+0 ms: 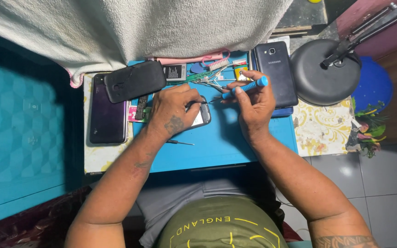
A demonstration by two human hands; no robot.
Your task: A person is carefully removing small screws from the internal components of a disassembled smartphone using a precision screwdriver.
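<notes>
Blue-handled screwdriver (246, 87) pinched in right hand (255, 108); left hand (173, 110) clamped on small opened phone (200, 115); light, probably fragile, best gripped by edges.

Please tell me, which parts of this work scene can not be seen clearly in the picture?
- Head view: most of the small phone lies under the left hand.
- Head view: the screwdriver tip, held by the right hand, is too small to tell whether it touches the phone.
- Head view: small parts by the tweezers are too tiny to name.
- Head view: the lamp arm is cut off by the top edge.
</notes>
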